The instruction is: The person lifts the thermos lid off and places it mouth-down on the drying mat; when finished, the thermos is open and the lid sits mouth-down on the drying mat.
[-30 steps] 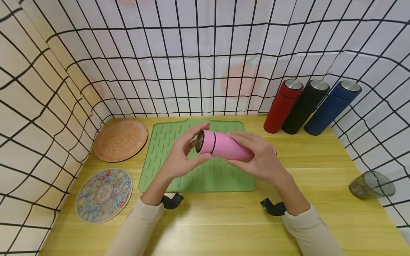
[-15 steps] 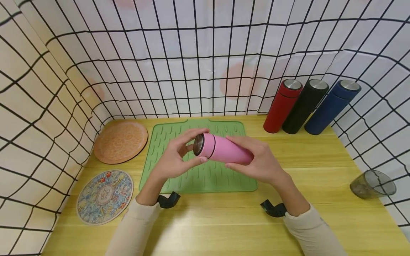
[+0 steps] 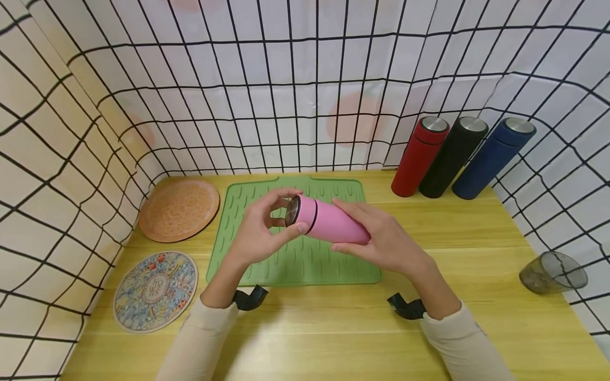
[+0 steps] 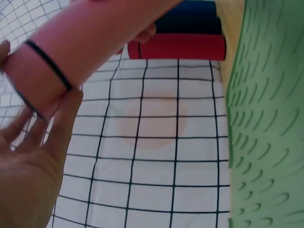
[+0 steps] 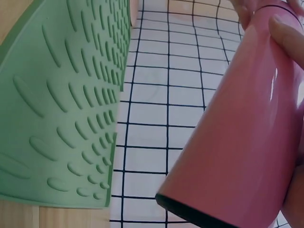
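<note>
A pink thermos (image 3: 335,222) is held tilted in the air above the green ridged mat (image 3: 286,270), its steel-topped lid end up and to the left. Around its body my right hand (image 3: 388,238) grips, thumb on the near side and fingers over the far side. At the lid end my left hand (image 3: 259,233) holds the cap, its thumb on the pink lid just by the dark seam and its fingers bent round the far side. The left wrist view shows these fingers (image 4: 64,123) against the lid. In the right wrist view the dark base rim of the thermos (image 5: 247,133) shows.
Red (image 3: 419,159), black (image 3: 452,159) and blue thermoses (image 3: 493,159) stand in a row at the back right. A smoky clear cup (image 3: 553,273) is at the right edge. An orange round mat (image 3: 180,209) and a patterned round mat (image 3: 155,291) lie left. Black wire grid (image 3: 316,84) encloses the table.
The thermos has shifted slightly left and tilts a little more, its lid end higher than its base. My left hand has moved a bit left with it, its thumb now lying on the lid.
</note>
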The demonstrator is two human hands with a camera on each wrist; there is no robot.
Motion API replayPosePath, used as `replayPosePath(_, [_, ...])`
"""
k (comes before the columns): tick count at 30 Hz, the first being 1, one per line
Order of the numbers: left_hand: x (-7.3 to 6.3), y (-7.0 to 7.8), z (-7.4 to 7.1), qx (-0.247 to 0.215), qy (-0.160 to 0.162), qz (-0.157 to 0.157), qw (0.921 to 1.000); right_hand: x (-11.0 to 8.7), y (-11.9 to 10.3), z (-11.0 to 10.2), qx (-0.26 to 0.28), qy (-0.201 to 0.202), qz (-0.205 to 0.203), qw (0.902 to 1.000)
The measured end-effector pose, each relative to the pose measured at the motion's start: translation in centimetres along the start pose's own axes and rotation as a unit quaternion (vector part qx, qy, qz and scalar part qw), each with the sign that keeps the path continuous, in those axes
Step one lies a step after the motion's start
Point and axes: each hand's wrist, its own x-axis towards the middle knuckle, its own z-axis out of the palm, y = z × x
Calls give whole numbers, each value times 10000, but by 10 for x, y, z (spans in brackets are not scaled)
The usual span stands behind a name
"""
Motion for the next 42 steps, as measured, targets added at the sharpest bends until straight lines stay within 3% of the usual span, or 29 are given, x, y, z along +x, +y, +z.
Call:
replayPosePath(3, [0,0,-5,-53,-552,279,9981,0,1,-3,93,-153,-1,9998])
replayPosePath(6, [-1,-1,-8,-257,-1200,738,9897,-1,3,-5,347,-180,-50,9992])
replayPosePath(9, [0,-3,-9,-435,-1478,997,9830,-1,6,-8,563,-95,-115,9983])
replayPosePath(12, [1,-4,-6,-438,-1277,799,9876,1,8,-10,473,61,-138,9988])
replayPosePath(16, [1,-5,3,-80,-514,-17,9986,1,7,-10,18,327,-66,9994])
replayPosePath(19, [1,-6,8,140,-166,-438,9988,1,6,-9,-294,500,-82,9983])
replayPosePath(21, [1,-7,6,139,-237,-388,9989,2,6,-8,-344,578,-149,9976])
replayPosePath(24, [0,-8,1,-192,-720,157,9971,3,6,-9,-160,583,-144,9981])
replayPosePath(27, [1,-8,-1,-671,-1124,693,9890,2,8,-11,271,494,-122,9983])
replayPosePath(29, [1,-7,-1,-985,-1212,859,9840,2,8,-13,524,422,-118,9977])
replayPosePath(32, [1,-8,1,-1144,-922,653,9870,2,8,-12,683,380,-75,9969])
replayPosePath(35, [0,-9,5,-823,-249,176,9961,3,6,-9,520,455,-7,9976])
replayPosePath(37, [0,-11,8,-620,91,-70,9980,4,5,-6,393,517,29,9979])
replayPosePath(39, [1,-12,9,-626,72,-24,9980,4,4,-5,346,551,19,9979])
replayPosePath(42, [2,-13,8,-926,-493,507,9932,4,3,-5,564,530,-18,9970])
